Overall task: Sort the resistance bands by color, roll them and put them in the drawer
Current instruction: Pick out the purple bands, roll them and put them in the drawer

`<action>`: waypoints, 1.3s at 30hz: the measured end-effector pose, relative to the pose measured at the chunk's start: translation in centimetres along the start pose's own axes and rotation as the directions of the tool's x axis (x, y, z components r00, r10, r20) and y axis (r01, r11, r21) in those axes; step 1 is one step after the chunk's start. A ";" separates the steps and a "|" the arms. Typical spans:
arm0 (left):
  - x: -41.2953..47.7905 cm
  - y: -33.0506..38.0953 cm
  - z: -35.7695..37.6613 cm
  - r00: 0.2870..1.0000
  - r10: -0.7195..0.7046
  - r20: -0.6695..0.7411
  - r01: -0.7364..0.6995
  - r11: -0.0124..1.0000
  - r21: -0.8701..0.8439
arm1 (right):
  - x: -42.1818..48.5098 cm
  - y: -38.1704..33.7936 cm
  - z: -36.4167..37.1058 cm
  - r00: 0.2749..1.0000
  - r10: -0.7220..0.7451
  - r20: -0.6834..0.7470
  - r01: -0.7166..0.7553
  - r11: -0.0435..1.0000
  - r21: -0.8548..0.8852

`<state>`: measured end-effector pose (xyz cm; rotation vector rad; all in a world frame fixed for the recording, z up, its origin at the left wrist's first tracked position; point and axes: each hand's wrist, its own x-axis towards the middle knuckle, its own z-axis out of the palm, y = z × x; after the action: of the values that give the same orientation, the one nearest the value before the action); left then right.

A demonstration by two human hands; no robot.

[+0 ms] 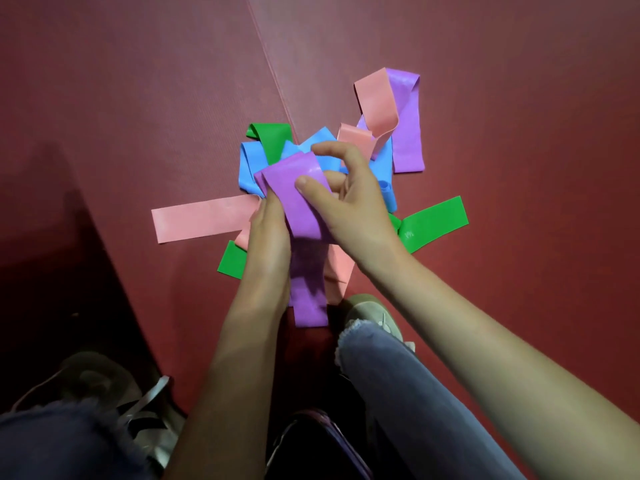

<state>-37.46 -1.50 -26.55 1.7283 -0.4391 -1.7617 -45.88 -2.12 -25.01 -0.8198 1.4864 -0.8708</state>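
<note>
we are at the sorting step: the heap is mixed and nothing is rolled yet. our left hand [270,237] and right hand [349,206] both have hold of one wide flat purple rubber band [301,209], lifted just above the heap. the left hand grips it from the side, its fingers curled in under the band's edge. the right hand pinches it with the thumb pressed on the top face and the index finger arched free above. the band folds over just beyond the right thumb, and its other end hangs down between our two wrists.

beyond the right hand's fingers lies a second purple rubber loop [407,133] with a curled pink rubber strip [375,102] across it. a light blue rubber band [381,168] sits just under those fingers. outward from the left hand runs a long flat pink rubber strip [204,218]. past the left fingertips lie a folded green rubber band [270,136] and another blue rubber band [251,168]. a flat green rubber strip [433,220] lies outward of the right wrist. all of it rests on the dark red ribbed floor mat [138,98]. the drawer is not in view.

next, we judge, the held band must come clear of the tangle and go down well apart from the heap, to start a purple group. the second purple loop then needs freeing from under the pink strip. the rubber will likely cling and drag its neighbours, so a slow pull seems wise.
</note>
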 end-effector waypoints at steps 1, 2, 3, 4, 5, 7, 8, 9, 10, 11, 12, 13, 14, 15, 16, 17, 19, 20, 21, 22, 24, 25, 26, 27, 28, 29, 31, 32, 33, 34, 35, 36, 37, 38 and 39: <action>-0.1 0.0 0.1 1.000 -0.021 -0.016 0.021 1.000 0.021 | 0.0 0.0 0.0 1.000 -0.011 -0.011 0.011 1.000 -0.004; -0.3 0.1 0.3 0.999 -0.027 -0.028 0.027 0.999 0.023 | 0.0 -0.1 -0.1 1.000 -0.021 -0.020 0.021 1.000 -0.009; -0.2 0.2 0.3 0.999 -0.027 -0.035 0.026 1.000 -0.015 | 0.0 -0.1 -0.2 0.999 -0.030 -0.026 0.029 0.999 -0.021; -0.2 0.4 0.4 1.000 -0.027 -0.008 0.027 0.997 -0.076 | 0.0 -0.2 -0.2 0.999 -0.039 -0.027 0.038 0.999 -0.037; -0.3 0.5 0.4 0.999 -0.026 0.026 0.028 0.994 -0.105 | 0.1 -0.2 -0.3 0.998 -0.050 -0.026 0.048 0.997 -0.053; -0.4 0.6 0.3 0.996 0.010 0.091 -0.008 1.000 -0.022 | 0.2 -0.1 -0.3 0.997 -0.068 -0.024 0.066 0.995 -0.068; -0.5 0.6 0.3 0.993 0.040 0.107 -0.042 0.999 0.017 | 0.3 -0.1 -0.3 0.997 -0.072 -0.025 0.070 0.995 -0.075; -0.4 0.3 0.1 0.992 0.058 0.111 -0.062 0.998 0.032 | 0.3 -0.1 -0.3 0.997 -0.070 -0.027 0.068 0.994 -0.086; -0.4 0.2 0.0 0.992 0.073 0.102 -0.078 0.996 0.050 | 0.5 0.0 -0.2 0.997 -0.065 -0.030 0.062 0.993 -0.100; -0.4 0.0 0.0 0.992 0.087 0.090 -0.091 0.995 0.051 | 0.5 0.0 -0.2 0.998 -0.059 -0.035 0.055 0.992 -0.114; -0.5 -0.1 0.0 0.992 0.105 0.069 -0.108 0.994 0.035 | 0.6 0.2 -0.3 0.998 -0.055 -0.040 0.050 0.991 -0.123; -0.4 -0.1 -0.1 0.993 0.115 0.037 -0.115 0.993 0.009 | 0.5 0.3 -0.4 0.998 -0.044 -0.042 0.039 0.992 -0.119; -0.3 0.0 -0.1 0.993 0.120 0.005 -0.120 0.993 -0.022 | 0.4 0.5 -0.5 0.999 -0.024 -0.037 0.021 0.995 -0.096; -0.2 0.1 -0.2 0.993 0.120 -0.021 -0.120 0.991 -0.049 | 0.3 0.7 -0.6 1.000 -0.001 -0.031 -0.001 0.998 -0.063; -0.2 0.3 -0.3 0.992 0.123 -0.028 -0.124 0.990 -0.067 | 0.1 1.0 -0.8 1.000 0.010 -0.021 -0.011 0.999 -0.045; -0.2 0.4 -0.2 0.991 0.134 -0.016 -0.135 0.988 -0.071 | -0.1 1.2 -0.9 1.000 -0.007 -0.010 0.006 0.998 -0.056; -0.3 0.6 -0.1 0.987 0.161 -0.013 -0.161 0.985 -0.059 | -0.5 1.8 -1.5 0.995 -0.095 0.032 0.100 0.969 -0.225; -0.3 0.6 0.0 0.986 0.165 -0.025 -0.166 0.984 -0.066 | -0.5 2.1 -1.8 0.990 -0.129 0.055 0.140 0.931 -0.338; -0.4 0.7 0.1 0.985 0.167 -0.033 -0.169 0.982 -0.082 | -0.4 2.4 -2.2 0.984 -0.158 0.078 0.176 0.886 -0.429; -0.4 0.7 0.1 0.984 0.176 -0.038 -0.179 0.979 -0.094 | -0.2 2.7 -2.7 0.978 -0.182 0.102 0.209 0.851 -0.482; -0.5 0.9 0.1 0.978 0.202 -0.052 -0.206 0.973 -0.106 | 0.1 3.3 -3.4 0.970 -0.175 0.171 0.241 0.796 -0.556; -0.4 1.0 0.0 0.975 0.214 -0.066 -0.220 0.969 -0.111 | 0.2 3.6 -3.7 0.969 -0.150 0.195 0.238 0.777 -0.582; -0.3 1.0 0.0 0.972 0.222 -0.080 -0.230 0.966 -0.115 | 0.2 3.9 -3.9 0.971 -0.131 0.198 0.225 0.773 -0.594; -0.3 1.1 0.0 0.969 0.228 -0.090 -0.237 0.965 -0.112 | 0.2 4.2 -4.0 0.976 -0.127 0.175 0.207 0.781 -0.590; -0.3 1.1 0.0 0.967 0.235 -0.099 -0.245 0.964 -0.106 | 0.1 4.4 -4.1 0.983 -0.134 0.126 0.182 0.800 -0.572; -0.3 1.1 0.0 0.966 0.237 -0.107 -0.248 0.963 -0.108 | -0.1 4.5 -4.1 0.986 -0.146 0.077 0.164 0.823 -0.544; -0.4 1.2 0.0 0.961 0.246 -0.127 -0.261 0.958 -0.119 | -0.4 4.5 -3.9 0.985 -0.175 0.013 0.155 0.833 -0.530; -0.4 1.2 -0.1 0.958 0.255 -0.133 -0.270 0.956 -0.116 | -0.6 4.4 -3.8 0.982 -0.187 -0.003 0.156 0.825 -0.543; -0.3 1.2 -0.2 0.955 0.262 -0.138 -0.278 0.954 -0.111 | -0.7 4.3 -3.6 0.980 -0.196 -0.020 0.154 0.826 -0.543; -0.2 1.2 -0.3 0.952 0.270 -0.144 -0.286 0.952 -0.110 | -0.7 4.1 -3.5 0.978 -0.202 -0.043 0.150 0.838 -0.524; -0.2 1.2 -0.4 0.949 0.275 -0.154 -0.293 0.950 -0.110 | -0.8 3.9 -3.3 0.976 -0.206 -0.066 0.147 0.856 -0.495; -0.1 1.2 -0.5 0.946 0.278 -0.164 -0.298 0.948 -0.113 | -0.8 3.7 -3.2 0.974 -0.212 -0.079 0.151 0.871 -0.468; -0.1 1.4 -0.5 0.944 0.282 -0.171 -0.305 0.944 -0.125 | -0.7 3.4 -3.1 0.974 -0.213 -0.077 0.158 0.881 -0.446; -0.1 1.5 -0.6 0.943 0.286 -0.173 -0.311 0.940 -0.139 | -0.7 3.2 -3.1 0.978 -0.198 -0.061 0.155 0.894 -0.420; -0.1 1.7 -0.6 0.941 0.294 -0.169 -0.319 0.935 -0.152 | -0.6 3.1 -3.0 0.987 -0.159 -0.031 0.135 0.915 -0.380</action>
<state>-36.56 -2.59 -25.47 1.5528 -0.4481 -1.4001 -48.85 0.13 -27.26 -1.2118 1.6915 -0.7322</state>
